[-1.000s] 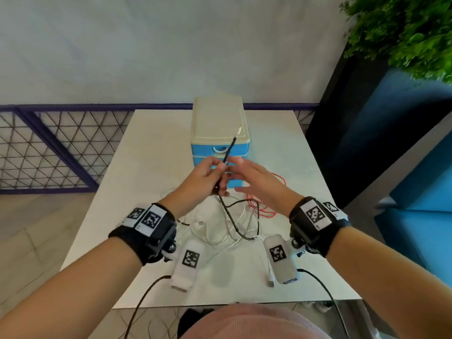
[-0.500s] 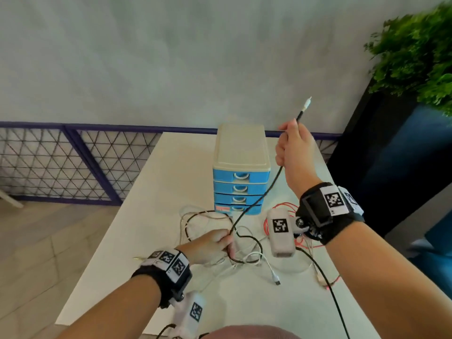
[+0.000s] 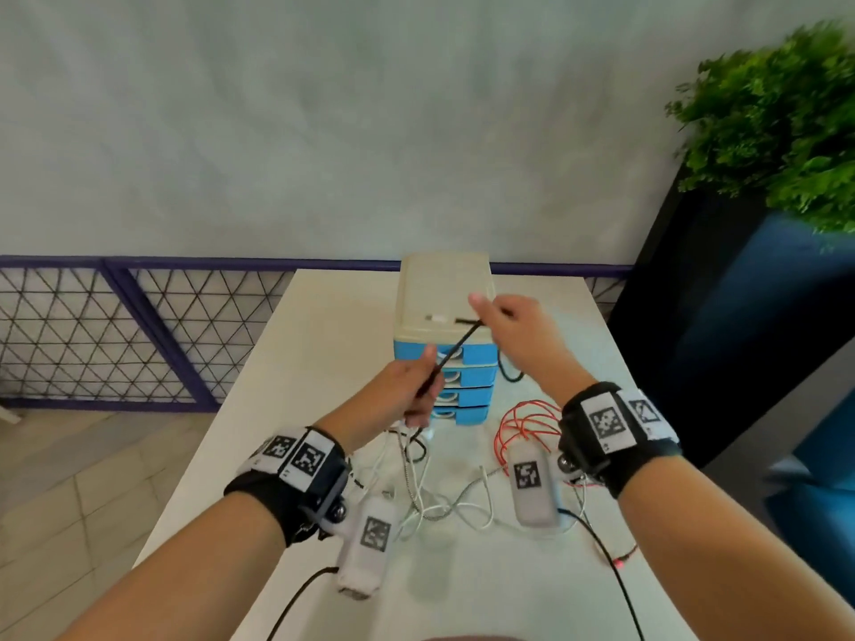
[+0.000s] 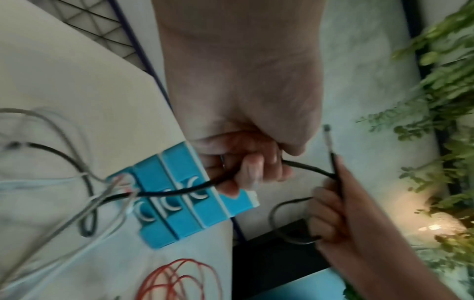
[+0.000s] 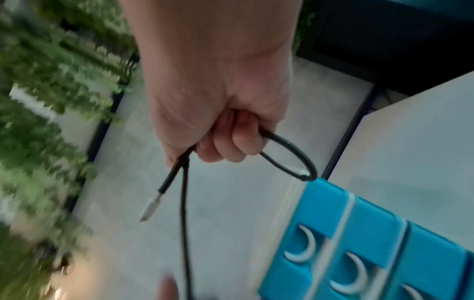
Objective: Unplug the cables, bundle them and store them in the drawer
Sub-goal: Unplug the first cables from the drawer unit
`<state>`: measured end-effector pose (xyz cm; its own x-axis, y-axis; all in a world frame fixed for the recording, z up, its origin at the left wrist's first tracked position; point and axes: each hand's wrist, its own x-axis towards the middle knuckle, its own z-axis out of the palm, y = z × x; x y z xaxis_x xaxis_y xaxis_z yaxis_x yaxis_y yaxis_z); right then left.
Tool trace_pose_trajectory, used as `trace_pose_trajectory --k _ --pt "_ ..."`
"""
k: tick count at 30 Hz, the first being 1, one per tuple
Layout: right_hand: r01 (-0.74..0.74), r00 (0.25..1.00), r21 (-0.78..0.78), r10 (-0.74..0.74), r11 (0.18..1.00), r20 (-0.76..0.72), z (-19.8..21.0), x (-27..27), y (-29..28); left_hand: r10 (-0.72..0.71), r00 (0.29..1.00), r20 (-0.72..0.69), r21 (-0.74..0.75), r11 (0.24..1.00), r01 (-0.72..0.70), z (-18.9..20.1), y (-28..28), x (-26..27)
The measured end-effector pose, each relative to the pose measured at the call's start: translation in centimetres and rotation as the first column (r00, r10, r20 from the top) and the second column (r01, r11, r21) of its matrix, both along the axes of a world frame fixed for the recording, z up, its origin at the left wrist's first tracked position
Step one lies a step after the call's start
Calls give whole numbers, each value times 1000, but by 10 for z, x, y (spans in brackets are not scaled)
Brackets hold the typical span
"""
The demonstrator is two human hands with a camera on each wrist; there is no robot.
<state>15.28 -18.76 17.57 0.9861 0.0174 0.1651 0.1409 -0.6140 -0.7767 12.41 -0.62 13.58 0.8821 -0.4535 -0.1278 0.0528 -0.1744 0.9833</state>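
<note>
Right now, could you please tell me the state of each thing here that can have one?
black cable: held off the table, one loop formed at the right hand
left hand: grips the black cable
right hand: holds the loop
drawer unit: all four drawers shut
red cable: coiled on table
white cables: loose, tangled

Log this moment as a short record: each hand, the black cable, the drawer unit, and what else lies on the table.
left hand: grips the black cable
right hand: holds a loop of the same cable, plug end free
drawer unit: blue drawers, all closed
table: red cable coiled; white cables tangled
bundling: one loop made, black cable not yet stored
</note>
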Motion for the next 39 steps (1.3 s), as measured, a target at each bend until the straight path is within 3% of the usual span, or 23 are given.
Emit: trace_pose_trajectory --k 3,5,7,10,13,15,18,22,25,28,32,35,37,39 --pt "187 981 314 -191 931 -17 19 8 -21 -136 988 67 223 968 118 -39 20 -4" --pt "296 949 580 -301 759 -91 29 11 -32 -194 978 70 412 899 149 -69 34 -7" --pt "347 927 667 -347 659 -140 31 11 -37 -144 989 34 451 885 114 -87 43 -10" --pt "288 956 612 -257 736 -140 17 11 -25 -22 995 96 412 911 -20 -80 43 -5" --pt "95 995 471 -63 877 -82 -3 -1 8 -75 970 229 422 906 -30 -44 23 5" --pt "-23 998 389 45 921 -47 -12 -9 28 -106 945 308 405 914 -29 -17 9 8" --pt "-60 998 231 56 971 22 -16 -17 40 -61 909 412 333 939 -87 19 2 11" --pt "-36 978 110 12 993 209 -9 -12 38 50 955 293 138 986 -95 46 13 11" --pt "9 959 189 -62 982 277 6 0 35 5 983 185 105 994 -25 50 25 9" --pt "117 928 341 -225 933 298 24 16 23 -76 994 77 125 990 66 32 44 1" --pt "224 870 367 -356 903 343 31 26 5 -131 991 22 305 945 118 -20 75 -11" --pt "188 932 277 -260 942 252 16 26 11 -165 986 -22 461 873 156 -45 86 -12" --pt "106 976 118 -126 987 178 -2 22 22 -119 991 -58 392 911 132 -40 80 -11" --pt "7 992 -42 -2 999 122 -18 11 34 -15 1000 -3 288 958 15 -19 68 -8"
